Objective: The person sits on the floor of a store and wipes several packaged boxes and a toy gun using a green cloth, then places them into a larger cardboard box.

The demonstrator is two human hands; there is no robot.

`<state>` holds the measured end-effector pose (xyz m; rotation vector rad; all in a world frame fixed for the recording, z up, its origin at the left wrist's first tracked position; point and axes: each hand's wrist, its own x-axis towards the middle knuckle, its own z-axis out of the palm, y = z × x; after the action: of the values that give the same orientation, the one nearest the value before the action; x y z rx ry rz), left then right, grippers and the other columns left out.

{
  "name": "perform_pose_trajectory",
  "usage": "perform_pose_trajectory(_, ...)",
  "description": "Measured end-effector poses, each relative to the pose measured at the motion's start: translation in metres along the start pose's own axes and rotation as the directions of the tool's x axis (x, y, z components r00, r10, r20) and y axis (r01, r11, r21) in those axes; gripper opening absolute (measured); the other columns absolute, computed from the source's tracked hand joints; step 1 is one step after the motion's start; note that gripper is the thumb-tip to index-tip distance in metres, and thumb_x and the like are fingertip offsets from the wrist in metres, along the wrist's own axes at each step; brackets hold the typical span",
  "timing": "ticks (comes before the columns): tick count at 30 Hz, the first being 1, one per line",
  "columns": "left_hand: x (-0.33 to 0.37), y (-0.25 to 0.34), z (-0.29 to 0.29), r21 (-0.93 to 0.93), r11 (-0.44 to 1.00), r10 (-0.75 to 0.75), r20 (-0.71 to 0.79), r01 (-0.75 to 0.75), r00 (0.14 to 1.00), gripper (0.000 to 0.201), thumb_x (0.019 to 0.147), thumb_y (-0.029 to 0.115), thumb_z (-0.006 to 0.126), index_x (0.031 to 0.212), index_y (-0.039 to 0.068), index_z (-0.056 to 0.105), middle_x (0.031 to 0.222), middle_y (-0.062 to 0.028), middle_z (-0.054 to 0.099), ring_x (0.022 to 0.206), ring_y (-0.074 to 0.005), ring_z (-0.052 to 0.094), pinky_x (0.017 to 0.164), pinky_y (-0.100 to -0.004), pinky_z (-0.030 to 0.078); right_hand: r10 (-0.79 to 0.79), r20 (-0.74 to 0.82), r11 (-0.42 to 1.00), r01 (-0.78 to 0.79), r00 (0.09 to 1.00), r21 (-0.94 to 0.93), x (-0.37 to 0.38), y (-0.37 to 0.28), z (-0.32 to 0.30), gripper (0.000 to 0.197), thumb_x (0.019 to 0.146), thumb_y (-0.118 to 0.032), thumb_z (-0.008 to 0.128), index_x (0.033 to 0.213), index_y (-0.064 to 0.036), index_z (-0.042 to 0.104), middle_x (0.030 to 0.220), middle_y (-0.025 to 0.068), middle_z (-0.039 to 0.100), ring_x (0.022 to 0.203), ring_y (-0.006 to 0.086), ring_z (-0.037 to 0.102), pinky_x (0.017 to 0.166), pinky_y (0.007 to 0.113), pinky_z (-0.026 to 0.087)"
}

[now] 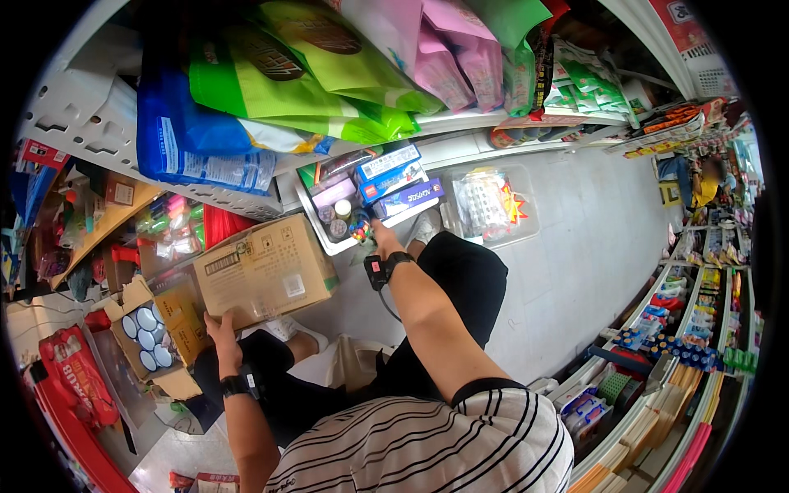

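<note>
Low Down and Crowded

Largest is the shelf [460, 129], which runs across the upper part of the view; it carries green bags [296, 74], pink bags [456, 62] and one blue bag [185, 144], leaning over its edge; below it lies the pale floor [592, 205].

On the left of the middle is the cardboard box [263, 267], closed, with a strip of tape; just beside its right end is the white tray [334, 249], filled with small packages; to the right of the tray is the clear bin [530, 197], with packets inside; at the lower left of the cardboard box is the open carton [182, 320], with round-topped containers [146, 337] standing in it.

The left hand [222, 331] is at the near left corner of the cardboard box, close to the open carton; its fingers are extended, but I cannot tell if they grip; the right hand [383, 237] is at the near rim of the white tray; its fingertips are beside a small multicoloured item [360, 229]; whether they are closed on it, I cannot tell.

Smaller are the blue box [390, 182] and the purple box [408, 198], both in the white tray.
</note>
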<state>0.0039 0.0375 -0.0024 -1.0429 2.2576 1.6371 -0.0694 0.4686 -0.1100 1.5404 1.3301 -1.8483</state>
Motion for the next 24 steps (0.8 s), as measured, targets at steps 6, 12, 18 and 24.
perform_pose_trajectory(6,0.007,0.007,0.002,0.037,0.998,0.052,0.025,-0.053,0.998,0.082,0.082,0.026,0.062,0.147,0.003,0.017,0.143,-0.0178,0.028,0.122,-0.0301,0.041,0.093,-0.0382,0.043,0.062,0.015,0.990,-0.064,0.998,0.126,0.042,0.025,-0.012,0.055,0.079,-0.044,0.060,0.112,0.0005,0.053,0.096,0.0154,0.056,0.074,0.0295,0.058,0.059,0.046,0.047)
perform_pose_trajectory(12,-0.023,0.037,0.004,-0.094,0.992,-0.078,0.061,0.084,0.995,0.082,0.083,0.023,0.061,0.149,0.009,0.013,0.137,-0.0140,0.036,0.113,-0.0292,0.048,0.073,-0.0376,0.051,0.085,0.061,0.996,-0.084,0.994,-0.029,0.006,0.015,-0.016,0.056,0.079,-0.045,0.062,0.111,0.0008,0.055,0.096,0.0159,0.057,0.074,0.0299,0.058,0.059,0.044,0.047)
perform_pose_trajectory(18,-0.011,0.038,0.001,-0.182,0.983,-0.017,0.040,0.024,0.999,0.079,0.084,0.020,0.058,0.148,0.003,0.014,0.143,-0.0153,0.033,0.120,-0.0271,0.043,0.093,-0.0381,0.042,-0.002,0.035,0.977,-0.005,0.999,0.211,0.011,0.026,-0.032,0.066,0.079,-0.042,0.063,0.123,0.0036,0.046,0.107,0.0188,0.055,0.082,0.0312,0.057,0.061,0.046,0.046)
perform_pose_trajectory(24,-0.020,0.049,0.008,-0.258,0.953,0.145,-0.070,-0.158,0.987,0.073,0.088,0.018,0.055,0.147,0.001,0.017,0.148,-0.0161,0.028,0.129,-0.0263,0.036,0.106,-0.0349,0.029,-0.476,-0.510,0.836,0.549,0.717,-0.009,-0.047,0.019,-0.050,0.071,0.073,-0.020,0.067,0.136,-0.0056,0.038,0.123,0.0244,0.047,0.109,0.0401,0.050,0.087,0.044,0.045)
